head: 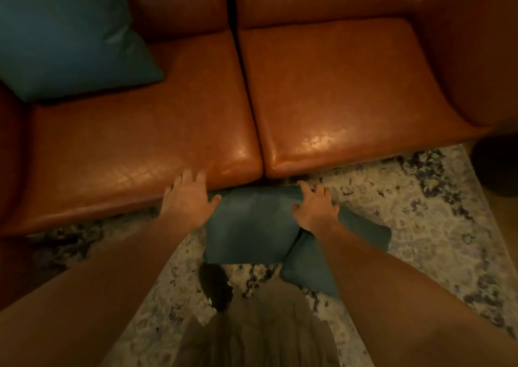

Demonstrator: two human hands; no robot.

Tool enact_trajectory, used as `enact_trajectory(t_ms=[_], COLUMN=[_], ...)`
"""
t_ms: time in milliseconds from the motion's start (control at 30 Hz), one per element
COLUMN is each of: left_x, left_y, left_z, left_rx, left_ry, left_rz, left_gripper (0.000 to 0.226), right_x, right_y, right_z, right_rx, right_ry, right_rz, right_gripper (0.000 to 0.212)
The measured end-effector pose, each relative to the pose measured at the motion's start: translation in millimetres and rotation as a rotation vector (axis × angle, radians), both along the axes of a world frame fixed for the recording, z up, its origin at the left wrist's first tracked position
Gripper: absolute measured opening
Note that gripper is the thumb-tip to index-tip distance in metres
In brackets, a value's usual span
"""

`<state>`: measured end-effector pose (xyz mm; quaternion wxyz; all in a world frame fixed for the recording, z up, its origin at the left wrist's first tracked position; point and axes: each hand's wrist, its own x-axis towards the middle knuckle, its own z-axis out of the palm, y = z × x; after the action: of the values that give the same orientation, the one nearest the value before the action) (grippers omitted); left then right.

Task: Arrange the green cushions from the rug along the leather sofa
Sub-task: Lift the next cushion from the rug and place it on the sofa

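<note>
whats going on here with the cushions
A person in front of the sofa holds a green cushion by its far corners, left grip on one and right grip on the other. The cushion is down by the sofa's front edge, over the rug, not yet on a seat. A second cushion lies on the rug, partly under the first. A third cushion already leans against the sofa's back on the left seat.

sofa cushion [64, 35] cropped at left, second cushion [305, 265] partly under forearm [378, 282]
</note>
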<state>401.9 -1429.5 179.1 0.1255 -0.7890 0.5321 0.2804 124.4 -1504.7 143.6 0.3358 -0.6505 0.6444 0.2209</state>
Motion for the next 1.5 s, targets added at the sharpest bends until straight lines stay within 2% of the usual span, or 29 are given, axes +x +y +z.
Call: enact_trajectory(t_ms=[400, 633, 833, 1000, 1133, 1267, 1333, 1400, 1500], left_x=[-28.1, -13.8, -1.3, -15.4, -10.4, 3.6, 2.4, 0.5, 1.2], left_y=[16.4, 14.4, 6.4, 9.7, 13.5, 9.1, 10.7, 15.9, 28.5], left_z=[-162.7, -218.1, -248.1, -261.0, -271.4, -270.6, -267.5, -264.9, -260.7], left_rx=[0.096, 0.138, 0.222, 0.218, 0.224, 0.314, 0.331, 0.318, 0.298], left_ry=[-0.065, -0.043, 0.041, -0.055, -0.028, -0.094, -0.116, -0.085, 0.055], left_rz=[0.0, 0.012, 0.084, 0.126, 0.187, 0.101, 0.123, 0.19, 0.266], left_gripper=[0.08, 0.081, 0.087, 0.093, 0.102, 0.087, 0.077, 0.069, 0.062], right_x=[-45.9, -53.4, -48.7, -45.0, -49.3, -53.9, -53.0, -51.0, -53.5], right_y=[4.7, -3.5, -23.8, -35.5, -35.0, -36.9, -35.8, -33.1, -28.5], right_z=[-176.0, -231.3, -252.1, -261.4, -264.2, -270.8, -272.4, -272.5, -270.1], right_rx=[0.028, 0.009, 0.103, 0.142, 0.164, 0.198, 0.156, 0.099, 0.195], right_ry=[0.008, -0.039, -0.039, -0.018, -0.041, -0.105, -0.141, -0.177, -0.149], right_rz=[0.125, 0.102, 0.07, 0.014, -0.016, -0.088, -0.132, -0.201, -0.276], right_gripper=[0.083, 0.091, 0.092, 0.091, 0.077, 0.071, 0.065, 0.057, 0.062])
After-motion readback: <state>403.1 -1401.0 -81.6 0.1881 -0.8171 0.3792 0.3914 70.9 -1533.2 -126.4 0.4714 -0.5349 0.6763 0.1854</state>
